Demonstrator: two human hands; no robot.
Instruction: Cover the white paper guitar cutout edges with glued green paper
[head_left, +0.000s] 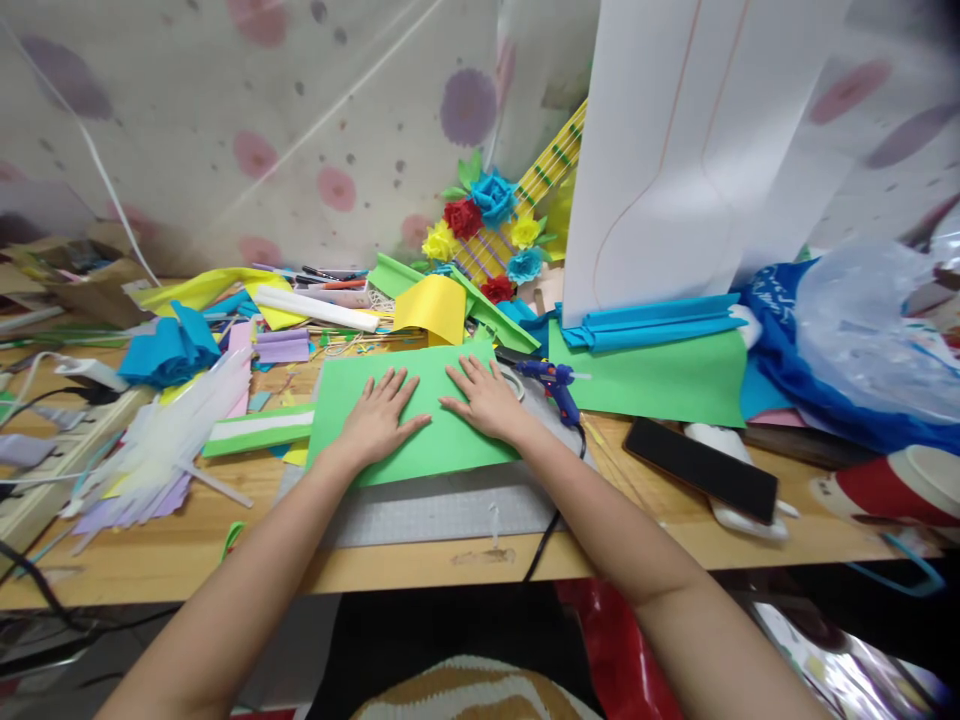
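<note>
A green sheet (pixel 427 400) lies over a grey cutting mat (pixel 442 510) on the wooden table. My left hand (pixel 381 418) rests flat on the sheet's left half, fingers spread. On its right half lies my right hand (pixel 484 398), also flat with fingers apart. Neither hand holds anything. Just right of my right hand is a blue glue gun (pixel 553 385), its black cable running down past the table's front edge. A roll of tape (pixel 513 382) shows partly beside my right fingers. Left of the sheet is a green strip with a white band (pixel 259 432).
Glue sticks (pixel 169 430) and a power strip (pixel 60 470) lie at the left. Paper flowers on a yellow guitar shape (pixel 495 240) stand behind. At the right are a phone (pixel 701 468), a red and white cup (pixel 900 485) and a large white board (pixel 675 150).
</note>
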